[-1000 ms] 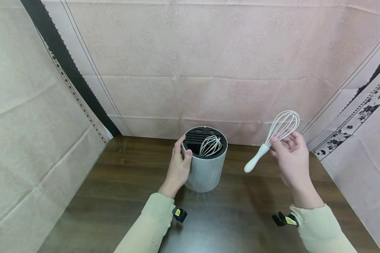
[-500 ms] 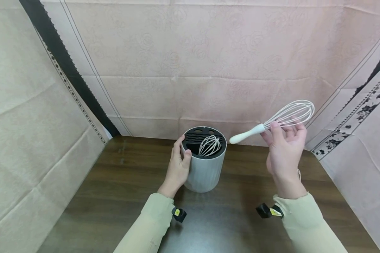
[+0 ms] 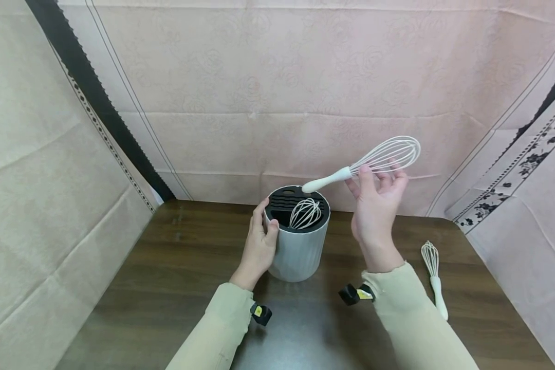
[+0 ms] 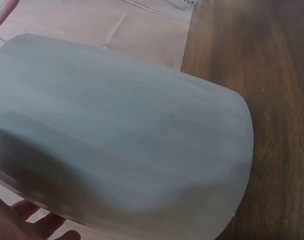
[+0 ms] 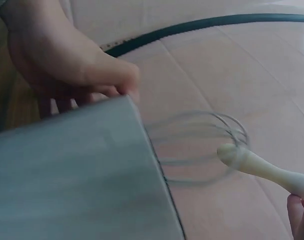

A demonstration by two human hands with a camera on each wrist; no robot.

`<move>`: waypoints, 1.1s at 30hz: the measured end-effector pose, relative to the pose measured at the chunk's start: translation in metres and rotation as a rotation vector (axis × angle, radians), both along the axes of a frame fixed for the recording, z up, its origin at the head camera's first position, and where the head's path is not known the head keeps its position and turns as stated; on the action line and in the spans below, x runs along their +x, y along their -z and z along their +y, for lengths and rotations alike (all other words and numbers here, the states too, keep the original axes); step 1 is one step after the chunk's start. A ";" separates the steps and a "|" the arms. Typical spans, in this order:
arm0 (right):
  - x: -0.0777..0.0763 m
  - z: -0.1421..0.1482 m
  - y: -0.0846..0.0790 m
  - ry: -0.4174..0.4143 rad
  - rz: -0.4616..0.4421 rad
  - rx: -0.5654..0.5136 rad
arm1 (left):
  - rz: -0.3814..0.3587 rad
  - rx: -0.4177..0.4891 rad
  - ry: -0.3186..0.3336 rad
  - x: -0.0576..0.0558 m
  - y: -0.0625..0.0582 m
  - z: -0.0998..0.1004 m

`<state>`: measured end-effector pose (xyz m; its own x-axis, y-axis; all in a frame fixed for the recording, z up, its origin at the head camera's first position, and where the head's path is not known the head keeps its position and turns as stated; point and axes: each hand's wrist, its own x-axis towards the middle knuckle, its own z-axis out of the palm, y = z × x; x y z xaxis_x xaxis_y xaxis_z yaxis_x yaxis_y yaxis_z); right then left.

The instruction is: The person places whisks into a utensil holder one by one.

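A pale grey utensil holder (image 3: 298, 257) with a black slotted top stands upright on the table. My left hand (image 3: 256, 249) grips its upper left side, thumb near the front rim. The wire head of a whisk (image 3: 306, 213) sticks out of the holder's large opening; its handle is hidden inside. My right hand (image 3: 378, 216) pinches a larger white whisk (image 3: 328, 181) by the wires near its handle. This whisk is tilted, its handle end over the back right rim. In the right wrist view its handle (image 5: 267, 170) appears beyond the holder's whisk wires (image 5: 197, 182).
A smaller whisk (image 3: 437, 288) lies on the wooden table (image 3: 185, 288) to the right, beside my right sleeve. Pale patterned cloth (image 3: 277, 77) rises behind the table and along both sides.
My right hand has moved left with the whisk, bringing its handle to the holder and turning it closer to level. The smaller whisk has come into view from behind my arm. My left hand stays put.
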<state>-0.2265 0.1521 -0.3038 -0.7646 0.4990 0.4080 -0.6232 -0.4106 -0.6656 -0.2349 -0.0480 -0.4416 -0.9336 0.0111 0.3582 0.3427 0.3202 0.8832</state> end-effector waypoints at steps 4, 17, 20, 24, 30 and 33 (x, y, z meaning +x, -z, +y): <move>-0.003 -0.018 0.006 -0.039 0.026 0.072 | -0.001 0.000 -0.005 0.001 -0.001 0.000; 0.020 -0.049 0.004 -0.063 0.013 0.728 | -0.005 -0.008 0.006 0.003 -0.002 0.002; 0.022 -0.052 0.005 -0.073 -0.002 0.819 | -0.006 -0.008 0.002 0.003 -0.002 0.001; 0.024 -0.055 0.007 -0.081 -0.035 0.916 | -0.012 -0.008 -0.003 0.003 -0.001 0.001; 0.025 -0.055 0.008 -0.058 -0.048 0.970 | -0.009 -0.011 0.007 0.002 -0.001 0.000; 0.025 -0.055 0.007 -0.057 -0.055 0.978 | 0.001 -0.012 0.003 0.002 -0.001 0.000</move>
<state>-0.2010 0.0971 -0.3112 -0.8073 -0.0789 0.5848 -0.5776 0.3087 -0.7557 -0.2332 -0.0480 -0.4406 -0.9333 0.0184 0.3585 0.3442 0.3296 0.8791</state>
